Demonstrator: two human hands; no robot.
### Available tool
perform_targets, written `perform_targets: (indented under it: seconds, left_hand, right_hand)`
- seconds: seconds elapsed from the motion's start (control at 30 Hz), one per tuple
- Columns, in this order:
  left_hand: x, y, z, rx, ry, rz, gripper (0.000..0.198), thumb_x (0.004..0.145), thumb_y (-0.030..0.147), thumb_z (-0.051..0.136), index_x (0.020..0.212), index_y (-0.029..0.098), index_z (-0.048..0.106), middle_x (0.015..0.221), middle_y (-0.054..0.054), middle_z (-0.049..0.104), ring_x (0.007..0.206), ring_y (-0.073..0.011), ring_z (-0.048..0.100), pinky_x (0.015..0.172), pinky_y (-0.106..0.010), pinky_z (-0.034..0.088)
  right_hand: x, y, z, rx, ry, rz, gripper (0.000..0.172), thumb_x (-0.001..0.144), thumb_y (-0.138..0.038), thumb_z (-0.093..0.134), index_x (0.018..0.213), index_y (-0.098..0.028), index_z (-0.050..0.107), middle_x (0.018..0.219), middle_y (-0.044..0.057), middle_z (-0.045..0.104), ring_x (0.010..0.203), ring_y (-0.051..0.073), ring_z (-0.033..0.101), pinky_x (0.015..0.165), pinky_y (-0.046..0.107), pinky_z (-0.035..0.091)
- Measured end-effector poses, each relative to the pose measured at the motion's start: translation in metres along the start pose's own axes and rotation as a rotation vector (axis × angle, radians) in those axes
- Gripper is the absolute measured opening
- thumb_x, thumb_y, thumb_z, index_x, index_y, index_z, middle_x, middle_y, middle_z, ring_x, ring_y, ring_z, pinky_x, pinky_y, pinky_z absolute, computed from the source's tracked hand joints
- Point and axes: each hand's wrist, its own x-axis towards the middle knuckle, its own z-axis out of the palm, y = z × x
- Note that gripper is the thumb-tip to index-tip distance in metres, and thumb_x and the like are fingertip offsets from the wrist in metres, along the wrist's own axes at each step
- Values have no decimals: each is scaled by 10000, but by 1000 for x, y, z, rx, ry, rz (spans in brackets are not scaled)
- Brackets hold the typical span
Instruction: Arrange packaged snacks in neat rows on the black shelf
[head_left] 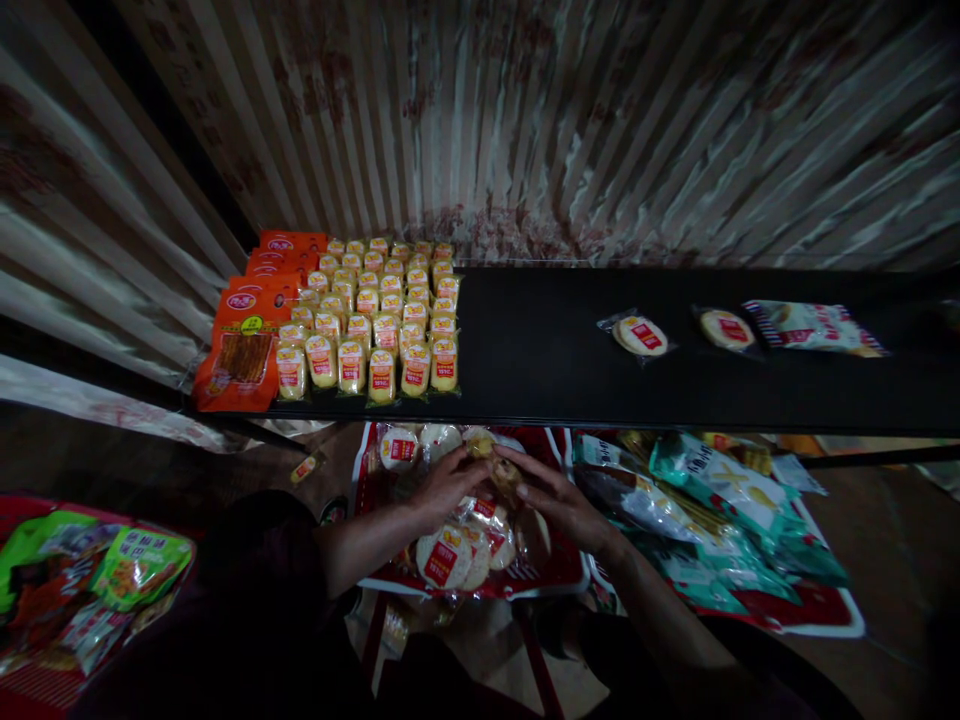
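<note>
Both of my hands are over a red basket point(568, 560) with a white rim, just below the front edge of the black shelf point(540, 390). The fingers of my left hand point(448, 487) are closed on a small yellowish wrapped snack point(480, 446). My right hand point(559, 500) curls its fingers against a brownish wrapped snack point(505, 474) right beside it; their exact kind is too dark to tell. Under and around the hands, round pale crackers point(442, 563) in clear wrappers with red labels lie loose in the basket.
Rows of small wrapped cakes point(382, 375) stand on the shelf's left, beside orange snack bags point(238, 345). Two round crackers point(641, 335) and a white packet point(817, 328) lie to the right. A basket of green bags point(727, 480) stands right, another red basket point(176, 535) left.
</note>
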Motion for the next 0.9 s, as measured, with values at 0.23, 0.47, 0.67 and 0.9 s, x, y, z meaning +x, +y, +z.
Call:
perform_targets:
  seconds: [0.23, 0.47, 0.67, 0.9]
  left_hand:
    - [0, 3, 0, 34, 73, -40, 322, 672, 412, 709, 876, 175, 631, 872, -33, 685, 744, -160, 633, 676, -269, 496]
    - [-3, 10, 3, -21, 39, -31, 296, 630, 333, 693, 857, 149, 646, 839, -51, 683, 745, -177, 632, 689, -288, 489]
    - [-6, 14, 3, -13, 14, -20, 282, 629, 315, 666, 862, 157, 656, 796, -36, 683, 717, -173, 628, 678, -288, 482]
    - [-4, 13, 1, -18, -32, -9, 264, 641, 289, 634, 866, 153, 659, 805, -46, 695, 739, -190, 631, 708, -315, 480]
  right_hand:
    - [3, 10, -1, 114, -17, -33, 604, 818, -438, 640, 1368, -277, 447, 1466, 51, 421, 1369, 271, 339, 1135, 476, 244]
    - [5, 10, 0, 133, 21, -1, 541, 803, -428, 660, 1299, -263, 521, 1387, 69, 513, 1311, 275, 426, 1093, 467, 330]
    - [3, 8, 2, 107, 16, 12, 570, 773, -449, 680, 1292, -272, 525, 1295, 66, 581, 1215, 268, 518, 1030, 447, 404]
    - [0, 2, 4, 142, 7, 15, 611, 768, -416, 689, 1317, -264, 467, 1253, 76, 589, 1149, 247, 557, 987, 426, 427]
